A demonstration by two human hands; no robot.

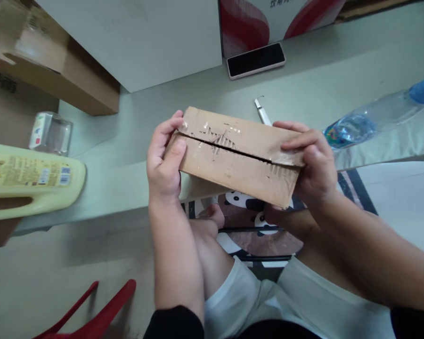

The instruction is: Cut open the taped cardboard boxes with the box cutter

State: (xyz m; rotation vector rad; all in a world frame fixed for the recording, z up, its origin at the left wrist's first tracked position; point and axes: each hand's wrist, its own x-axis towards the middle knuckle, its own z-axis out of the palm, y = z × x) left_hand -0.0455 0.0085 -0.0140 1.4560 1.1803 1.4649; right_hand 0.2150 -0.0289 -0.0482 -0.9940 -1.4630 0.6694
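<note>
- Cardboard box [233, 157]: small, flat and brown, held in the air between both hands, above the near edge of the counter [127, 165] and over the person's lap. It tilts down to the right.
- Seam [233, 146]: runs the length of the box's upper face under glossy clear tape. A dark line shows along it, and the tape is wrinkled near the middle.
- Left hand [164, 162]: closed on the box's left end, with the thumb pressed on the upper face and the fingers curled round the edge.
- Right hand [313, 165]: closed on the box's right end, with the fingers laid over the top and the thumb beneath, out of view.
- Phone [256, 60]: lies face up with a dark screen at the back of the counter, well apart from the box.
- Small white tool [262, 112]: lies on the counter just behind the box and is partly hidden by it.
- Water bottle [374, 115]: clear with a blue cap, lying on its side on the counter to the right.
- Yellow bottle [28, 186]: large and labelled, lying on its side at the left edge.
- Clear container [51, 133]: small, just behind the yellow bottle.
- White box [137, 37] and brown carton [56, 70]: stand at the back left.
- Panda-print mat [254, 226]: on the floor below the box.
</note>
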